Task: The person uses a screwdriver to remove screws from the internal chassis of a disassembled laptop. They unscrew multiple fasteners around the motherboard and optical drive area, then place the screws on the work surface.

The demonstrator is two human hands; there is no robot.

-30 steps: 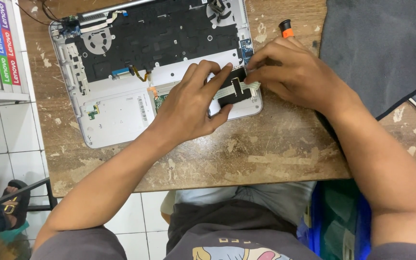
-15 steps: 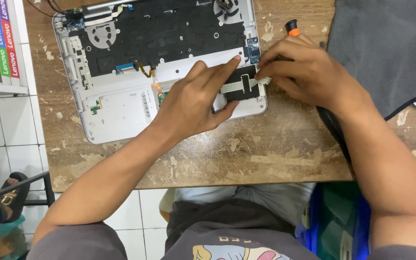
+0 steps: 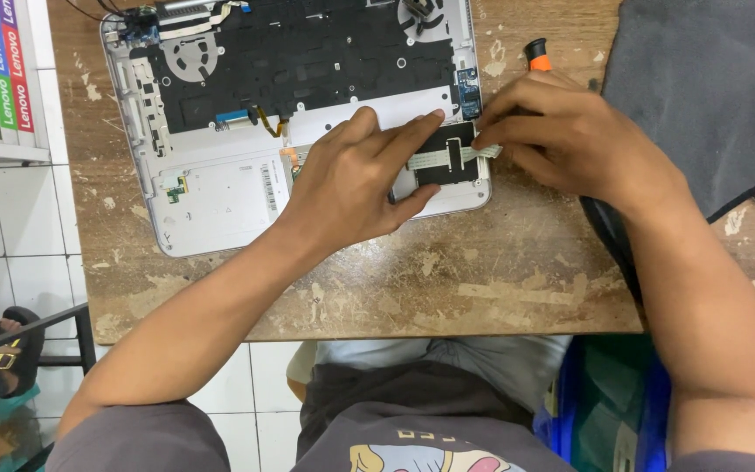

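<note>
Ribbon cable (image 3: 447, 157), thin, light and easily creased, is seen lying across a black pad (image 3: 449, 156) at the near right corner of the opened laptop base (image 3: 211, 201); it is best taken by its end. Its right end is pinched by the right hand (image 3: 570, 140). The pad's left edge is pressed by the left hand (image 3: 351, 188), fingers extended.

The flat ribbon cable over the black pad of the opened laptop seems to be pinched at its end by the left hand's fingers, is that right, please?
Not quite: the head view shows the right hand pinching the end of the flat ribbon cable. The left hand rests on the opened laptop, its fingers reaching the black pad.
</note>
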